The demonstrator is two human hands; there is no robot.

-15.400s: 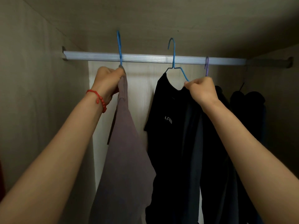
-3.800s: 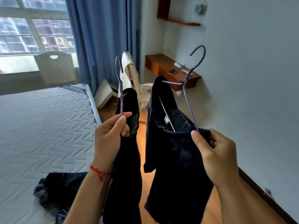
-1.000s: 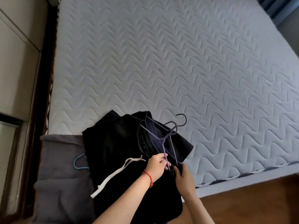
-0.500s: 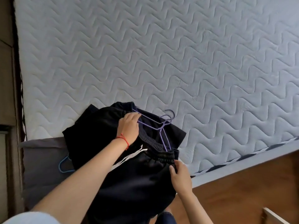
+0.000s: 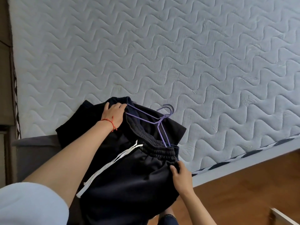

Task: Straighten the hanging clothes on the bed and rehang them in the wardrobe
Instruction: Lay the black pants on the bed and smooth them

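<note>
A pile of dark garments (image 5: 129,176) lies on the near corner of the bed (image 5: 162,54), partly hanging over its edge. The top one has an elastic waistband and a white drawstring (image 5: 113,161). Two purple wire hangers (image 5: 155,124) lie in the waistbands, hooks pointing up-right. My left hand (image 5: 113,114), with a red string at the wrist, grips the far end of the waistband beside the hanger's arm. My right hand (image 5: 181,176) pinches the dark fabric just below the near end of the waistband.
A grey cloth (image 5: 35,153) lies at the bed's lower left under the dark pile. Wooden floor (image 5: 243,192) runs along the bed's lower right edge. A dark bed frame and a beige panel (image 5: 4,78) stand at the left.
My left hand has stayed at the far end of the waistband and my right hand near its other end; the garment lies a little more spread between them.
</note>
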